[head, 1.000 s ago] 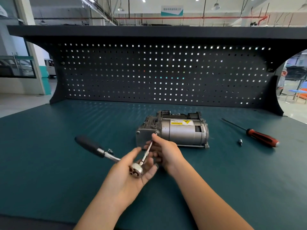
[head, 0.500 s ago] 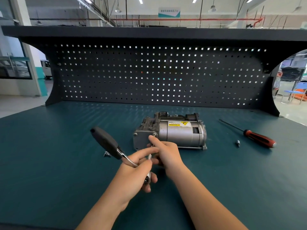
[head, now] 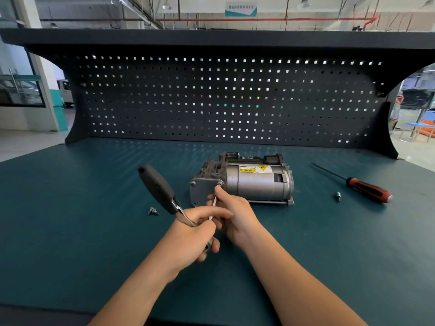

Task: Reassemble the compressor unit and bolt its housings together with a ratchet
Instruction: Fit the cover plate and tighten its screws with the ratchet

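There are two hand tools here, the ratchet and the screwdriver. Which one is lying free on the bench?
The screwdriver, with its red and black handle, lies untouched right of the compressor. The black-handled ratchet is held in the left hand, handle raised.

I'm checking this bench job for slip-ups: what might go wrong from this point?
The right hand steadies the thin extension at the compressor end plate; if the bit slips off the bolt, those fingertips may get pinched. The left hand holds the ratchet near its head, so leverage looks weak. A loose bolt lies close to the swinging handle and might get knocked away.
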Tool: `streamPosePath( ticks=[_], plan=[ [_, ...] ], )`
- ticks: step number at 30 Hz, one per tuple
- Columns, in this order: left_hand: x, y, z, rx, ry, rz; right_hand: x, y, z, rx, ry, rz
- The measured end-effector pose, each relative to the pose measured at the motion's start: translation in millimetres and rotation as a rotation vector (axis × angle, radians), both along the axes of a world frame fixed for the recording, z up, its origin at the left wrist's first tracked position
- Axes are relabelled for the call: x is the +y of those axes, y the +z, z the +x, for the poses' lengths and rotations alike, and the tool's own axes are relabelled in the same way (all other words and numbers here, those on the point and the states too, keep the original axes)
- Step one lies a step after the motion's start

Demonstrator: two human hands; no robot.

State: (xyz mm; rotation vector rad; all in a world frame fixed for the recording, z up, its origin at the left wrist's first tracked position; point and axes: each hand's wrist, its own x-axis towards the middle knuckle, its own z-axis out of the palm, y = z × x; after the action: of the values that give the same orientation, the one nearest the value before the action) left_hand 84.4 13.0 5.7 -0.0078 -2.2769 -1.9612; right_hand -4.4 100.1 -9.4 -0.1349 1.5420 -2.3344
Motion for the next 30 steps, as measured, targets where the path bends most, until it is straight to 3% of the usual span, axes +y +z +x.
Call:
streamPosePath(
  ticks=[3,5,10,12,14,19,22,24,27,28,30],
  plan=[
    [-5,0,0,-0.02,-0.029,0.014,-2,-1,1,-0.01,-0.013,-0.021],
    [-8,-4,0,-0.056,-0.001,0.142,-5,-2,0,0.021,-0.047,0.042],
    [-15,-9,-2,-0.268,-0.044,0.872,-8,-1,0,0.044,-0.076,0.118],
    [-14,-9,-3,-0.282,-0.075,1.0,-7,0,0,0.062,-0.045,0.147],
    [-12,-9,-3,-0.25,-0.071,0.969,-7,0,-1,0.073,-0.013,0.154],
    [-10,-11,-4,-0.14,-0.002,0.609,-6,-1,-1,0.088,0.012,0.14],
    [-10,-10,-4,-0.126,-0.025,0.57,-6,0,2,0.136,-0.009,0.216],
    [-10,-9,-4,-0.13,-0.035,0.576,-6,0,2,0.296,-0.152,0.45],
    [-12,-8,-4,-0.137,-0.074,0.578,5,3,-7,0.642,-0.542,0.761],
    [-13,-8,-4,-0.139,-0.087,0.575,14,4,-13,0.719,-0.585,0.841],
    [-12,-10,-4,-0.13,-0.106,0.556,29,2,-26,0.8,-0.471,1.118]
  ],
)
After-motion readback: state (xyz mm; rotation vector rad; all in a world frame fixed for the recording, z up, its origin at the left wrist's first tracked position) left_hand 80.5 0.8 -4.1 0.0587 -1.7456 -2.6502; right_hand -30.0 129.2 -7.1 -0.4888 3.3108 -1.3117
